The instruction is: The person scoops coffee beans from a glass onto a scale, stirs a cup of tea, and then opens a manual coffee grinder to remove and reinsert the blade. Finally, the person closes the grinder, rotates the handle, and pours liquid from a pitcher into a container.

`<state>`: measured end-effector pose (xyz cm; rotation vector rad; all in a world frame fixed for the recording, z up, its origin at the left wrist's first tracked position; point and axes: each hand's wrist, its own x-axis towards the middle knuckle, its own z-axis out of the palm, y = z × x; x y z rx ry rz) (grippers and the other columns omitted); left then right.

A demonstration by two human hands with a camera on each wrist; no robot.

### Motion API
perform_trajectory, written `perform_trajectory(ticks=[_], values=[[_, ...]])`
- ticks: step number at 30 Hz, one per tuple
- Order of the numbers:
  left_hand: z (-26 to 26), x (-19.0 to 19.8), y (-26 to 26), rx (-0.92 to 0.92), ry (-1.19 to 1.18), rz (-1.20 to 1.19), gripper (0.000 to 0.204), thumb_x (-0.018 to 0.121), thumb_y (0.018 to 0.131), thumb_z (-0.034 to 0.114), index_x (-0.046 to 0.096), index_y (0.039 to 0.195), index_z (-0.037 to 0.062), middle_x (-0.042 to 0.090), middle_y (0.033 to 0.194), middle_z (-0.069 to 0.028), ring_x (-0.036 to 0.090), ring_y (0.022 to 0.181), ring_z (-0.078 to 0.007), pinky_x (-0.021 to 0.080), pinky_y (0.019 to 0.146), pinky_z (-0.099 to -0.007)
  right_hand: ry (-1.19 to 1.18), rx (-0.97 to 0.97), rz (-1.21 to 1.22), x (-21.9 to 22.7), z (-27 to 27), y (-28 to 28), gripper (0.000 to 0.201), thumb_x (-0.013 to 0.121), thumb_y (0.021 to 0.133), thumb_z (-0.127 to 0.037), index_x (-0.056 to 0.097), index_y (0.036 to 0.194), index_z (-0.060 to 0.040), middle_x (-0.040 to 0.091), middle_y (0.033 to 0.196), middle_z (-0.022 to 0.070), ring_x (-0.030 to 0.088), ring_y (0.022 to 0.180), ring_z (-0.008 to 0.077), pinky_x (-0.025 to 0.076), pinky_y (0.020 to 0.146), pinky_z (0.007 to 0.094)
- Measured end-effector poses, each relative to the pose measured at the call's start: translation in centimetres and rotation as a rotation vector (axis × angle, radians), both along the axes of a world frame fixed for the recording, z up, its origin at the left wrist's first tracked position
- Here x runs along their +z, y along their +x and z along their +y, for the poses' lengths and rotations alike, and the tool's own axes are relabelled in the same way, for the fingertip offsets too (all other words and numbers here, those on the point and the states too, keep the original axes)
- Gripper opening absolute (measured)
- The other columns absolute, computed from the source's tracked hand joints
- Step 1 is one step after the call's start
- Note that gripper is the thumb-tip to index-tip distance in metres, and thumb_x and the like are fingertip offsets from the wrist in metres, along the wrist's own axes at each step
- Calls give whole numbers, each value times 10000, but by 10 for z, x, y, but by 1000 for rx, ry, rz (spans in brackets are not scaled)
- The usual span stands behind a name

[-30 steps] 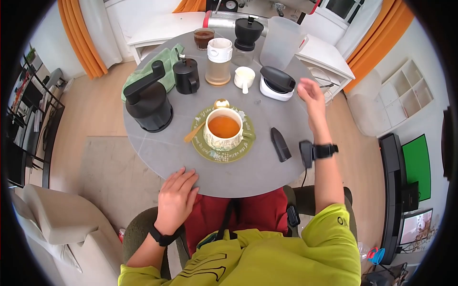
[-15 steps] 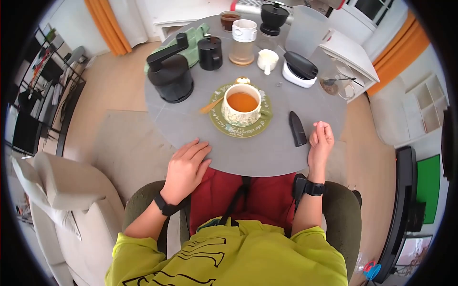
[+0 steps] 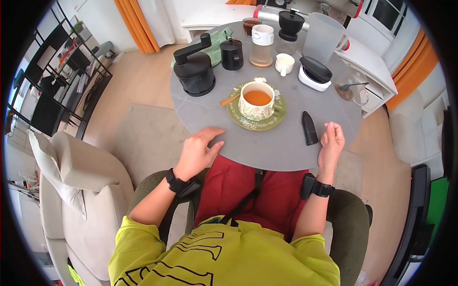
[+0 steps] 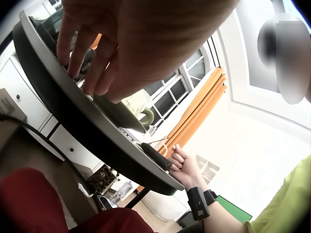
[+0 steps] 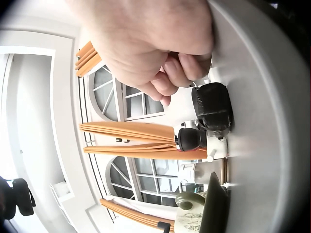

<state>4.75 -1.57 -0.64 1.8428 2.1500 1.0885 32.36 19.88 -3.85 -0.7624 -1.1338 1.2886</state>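
A cream patterned cup (image 3: 253, 112) of amber drink stands on a green saucer (image 3: 235, 118) with lettering round its rim. A wooden spoon (image 3: 229, 100) lies on the saucer's left side. My left hand (image 3: 196, 151) rests at the table's near left edge, fingers loosely bent, holding nothing. At the near right edge, my right hand (image 3: 330, 147) lies on its side with relaxed, curled fingers and nothing in them. Just left of it is a slim black tapered object (image 3: 309, 127), also visible in the left wrist view beside the right hand.
Round the back of the grey table (image 3: 281, 152) stand a black crank grinder (image 3: 194, 75), a black lidded pot (image 3: 232, 55), a white-topped brewer (image 3: 261, 47), a small white jug (image 3: 284, 63), a white scale with a black piece (image 3: 315, 74), a glass carafe (image 3: 355, 91) and a translucent pitcher (image 3: 323, 37).
My right hand has come back from beside the scale to the near right edge and stays there. My left hand remains at the edge, its fingers slightly more bent. The head view has shifted.
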Motion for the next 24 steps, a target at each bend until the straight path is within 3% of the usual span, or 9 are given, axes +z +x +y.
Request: perform_trajectory(ticks=[4, 6, 7, 9, 13, 24], values=[[12, -9, -7, 5, -12, -113, 309, 615, 867, 132, 608, 1157, 28, 674, 1036, -110, 644, 837, -234, 523, 742, -336, -4, 29, 22, 0, 1, 1, 182, 573, 953, -201, 590, 868, -41, 342, 567, -85, 257, 486, 1, 161, 453, 205], [22, -10, -11, 33, -163, -624, 424, 560, 937, 172, 468, 1317, 5, 670, 1009, -91, 623, 799, -151, 512, 733, -275, -6, 39, 29, 1, 0, 1, 177, 571, 953, -195, 590, 870, -40, 346, 571, -85, 260, 489, 1, 163, 454, 203], [27, -9, -12, 34, -162, -621, 424, 560, 937, 172, 468, 1317, 5, 670, 1009, -91, 623, 799, -151, 512, 733, -275, -9, 50, 29, 1, 0, 1, 172, 569, 953, -190, 590, 872, -40, 349, 576, -85, 263, 492, 1, 165, 455, 200], [40, -5, -12, 17, -221, -1071, 496, 497, 978, 205, 320, 1377, -32, 651, 966, -111, 644, 798, -153, 534, 729, -275, -13, 63, 38, 2, 0, 1, 171, 567, 954, -187, 590, 872, -39, 351, 581, -85, 265, 495, 1, 167, 457, 198], [63, -5, -11, -43, -226, -1242, 490, 466, 992, 181, 241, 1386, -5, 623, 974, -155, 660, 817, -201, 560, 753, -277, -1, 91, 27, 1, 1, 2, 189, 552, 966, -209, 573, 898, -34, 341, 576, -86, 248, 477, -1, 168, 444, 198], [75, -6, -6, 47, -203, -1275, 539, 507, 955, 89, 204, 1392, 9, 619, 947, -178, 678, 819, -243, 580, 758, -319, -13, 136, 54, 2, 1, 5, 177, 561, 957, -196, 585, 892, -32, 347, 594, -85, 261, 509, 3, 180, 467, 197]])
